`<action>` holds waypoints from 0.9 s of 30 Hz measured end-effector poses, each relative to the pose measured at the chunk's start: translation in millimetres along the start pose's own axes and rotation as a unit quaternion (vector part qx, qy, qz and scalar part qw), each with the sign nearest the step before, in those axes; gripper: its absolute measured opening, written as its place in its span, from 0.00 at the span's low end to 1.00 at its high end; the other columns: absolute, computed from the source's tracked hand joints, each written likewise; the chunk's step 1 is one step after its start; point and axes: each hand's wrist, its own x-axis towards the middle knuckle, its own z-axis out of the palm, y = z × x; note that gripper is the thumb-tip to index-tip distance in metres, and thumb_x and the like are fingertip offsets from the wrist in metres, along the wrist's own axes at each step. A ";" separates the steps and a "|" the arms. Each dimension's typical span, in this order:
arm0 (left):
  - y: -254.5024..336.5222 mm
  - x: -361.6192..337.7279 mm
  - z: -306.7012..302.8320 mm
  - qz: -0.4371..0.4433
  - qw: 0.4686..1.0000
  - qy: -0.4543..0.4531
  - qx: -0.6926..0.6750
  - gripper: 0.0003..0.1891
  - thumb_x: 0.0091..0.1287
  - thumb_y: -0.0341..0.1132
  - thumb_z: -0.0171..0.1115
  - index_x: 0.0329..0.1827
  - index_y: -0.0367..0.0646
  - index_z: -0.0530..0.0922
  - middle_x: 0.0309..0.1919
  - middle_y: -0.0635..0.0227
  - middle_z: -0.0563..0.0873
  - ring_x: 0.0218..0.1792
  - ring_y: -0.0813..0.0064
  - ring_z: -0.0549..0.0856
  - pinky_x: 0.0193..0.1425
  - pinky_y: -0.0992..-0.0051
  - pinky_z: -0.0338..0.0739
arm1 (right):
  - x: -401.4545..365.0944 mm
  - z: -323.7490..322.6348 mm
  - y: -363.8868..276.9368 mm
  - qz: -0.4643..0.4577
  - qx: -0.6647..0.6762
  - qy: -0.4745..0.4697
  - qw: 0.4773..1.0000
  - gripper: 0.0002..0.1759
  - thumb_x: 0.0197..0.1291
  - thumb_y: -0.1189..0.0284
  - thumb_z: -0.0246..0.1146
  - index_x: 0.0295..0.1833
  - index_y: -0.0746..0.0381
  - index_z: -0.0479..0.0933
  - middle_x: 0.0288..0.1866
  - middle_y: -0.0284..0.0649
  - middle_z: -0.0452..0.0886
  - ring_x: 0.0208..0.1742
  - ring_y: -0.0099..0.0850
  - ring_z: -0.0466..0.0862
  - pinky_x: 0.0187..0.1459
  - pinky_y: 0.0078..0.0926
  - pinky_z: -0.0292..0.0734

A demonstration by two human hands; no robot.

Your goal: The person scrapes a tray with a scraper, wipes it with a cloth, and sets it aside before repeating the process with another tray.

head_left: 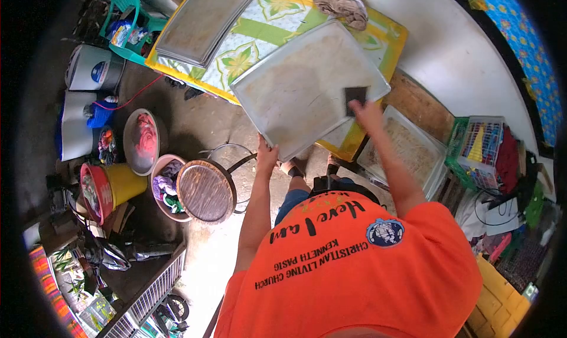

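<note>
A large grey metal tray (301, 84) with brownish marks lies tilted over the front of a table (260, 36) with a green and white patterned cover. My left hand (267, 155) grips the tray's near corner. At the tray's right side, my right hand (367, 114) holds a dark square pad (355, 100) flat against the surface. A stack of similar trays (207, 19) rests on the table's left part. Beyond the held tray, a crumpled brown cloth (342, 8) sits at the table's far edge.
More trays (401, 143) stand low at the right, near a crate (481, 149) of items. A round wooden stool (205, 191), a basin (142, 134), a tub of clothes (165, 184) and a yellow bucket (127, 183) are at the left. A green chair (124, 28) stands behind.
</note>
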 end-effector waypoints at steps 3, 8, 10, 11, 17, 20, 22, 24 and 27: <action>-4.6 1.0 -0.6 -0.008 1.000 0.005 0.028 0.45 0.60 0.30 0.59 0.76 0.53 0.39 0.28 0.56 0.83 0.16 0.73 0.79 0.10 0.75 0.70 | 77.5 -44.7 67.5 0.075 -0.007 0.012 0.997 0.33 0.54 0.44 0.59 0.38 0.68 0.80 0.35 0.53 0.83 0.39 0.50 0.83 0.40 0.47 0.77; 3.2 0.9 -0.1 0.005 0.999 0.007 0.043 0.46 0.59 0.30 0.59 0.76 0.53 0.40 0.30 0.54 0.84 0.18 0.71 0.81 0.11 0.75 0.71 | 35.0 -32.9 -16.9 -0.061 -0.110 0.009 0.992 0.20 0.58 0.55 0.58 0.32 0.63 0.78 0.32 0.52 0.82 0.38 0.50 0.83 0.37 0.47 0.76; 11.8 -3.0 -2.8 -0.008 0.999 -0.002 0.034 0.46 0.59 0.30 0.59 0.76 0.53 0.40 0.31 0.53 0.84 0.19 0.71 0.81 0.11 0.75 0.71 | -12.8 9.0 -42.3 -0.187 -0.017 -0.043 0.981 0.18 0.57 0.58 0.58 0.31 0.63 0.76 0.31 0.51 0.81 0.37 0.51 0.82 0.37 0.48 0.75; 13.4 -3.8 -3.2 -0.015 0.999 -0.004 0.028 0.45 0.58 0.30 0.59 0.75 0.52 0.40 0.31 0.53 0.84 0.19 0.70 0.81 0.11 0.75 0.71 | -35.5 24.2 -48.8 -0.258 0.106 -0.049 0.959 0.17 0.56 0.58 0.59 0.31 0.64 0.75 0.32 0.51 0.81 0.37 0.51 0.82 0.37 0.48 0.75; 7.3 -3.5 -3.6 -0.007 1.000 -0.010 0.018 0.45 0.58 0.31 0.59 0.75 0.52 0.41 0.32 0.53 0.84 0.20 0.70 0.82 0.12 0.74 0.72 | 0.0 -16.8 -26.4 -0.062 -0.036 -0.103 0.992 0.30 0.55 0.46 0.59 0.38 0.66 0.79 0.35 0.57 0.81 0.40 0.53 0.81 0.40 0.49 0.75; 25.6 -11.9 -5.7 -0.025 0.999 -0.018 0.033 0.45 0.59 0.31 0.59 0.75 0.47 0.40 0.44 0.50 0.83 0.28 0.66 0.85 0.17 0.73 0.78 | 84.4 -55.2 44.4 -0.057 -0.085 0.019 0.995 0.22 0.58 0.53 0.56 0.38 0.63 0.79 0.32 0.52 0.82 0.36 0.50 0.83 0.37 0.48 0.76; 28.9 -11.0 -7.0 -0.042 0.997 -0.029 0.055 0.44 0.59 0.31 0.59 0.75 0.47 0.40 0.47 0.48 0.82 0.32 0.64 0.85 0.19 0.72 0.79 | 86.6 -66.5 39.3 -0.133 -0.095 0.047 0.985 0.15 0.59 0.61 0.55 0.38 0.61 0.78 0.32 0.51 0.82 0.35 0.50 0.83 0.37 0.49 0.76; 30.4 -7.2 -6.2 -0.047 0.996 -0.029 0.067 0.44 0.59 0.31 0.59 0.75 0.46 0.40 0.51 0.47 0.80 0.38 0.62 0.85 0.24 0.70 0.80 | 60.3 -57.7 7.6 -0.164 -0.137 -0.007 0.977 0.12 0.58 0.65 0.54 0.38 0.61 0.77 0.31 0.51 0.82 0.34 0.50 0.83 0.36 0.49 0.76; 20.3 -4.0 -2.7 -0.034 0.998 -0.017 0.044 0.44 0.59 0.31 0.59 0.75 0.44 0.41 0.54 0.46 0.78 0.48 0.59 0.83 0.39 0.68 0.81 | -9.0 -6.9 -48.9 -0.246 -0.125 -0.071 0.959 0.14 0.58 0.61 0.55 0.35 0.61 0.77 0.33 0.50 0.81 0.37 0.51 0.82 0.37 0.49 0.75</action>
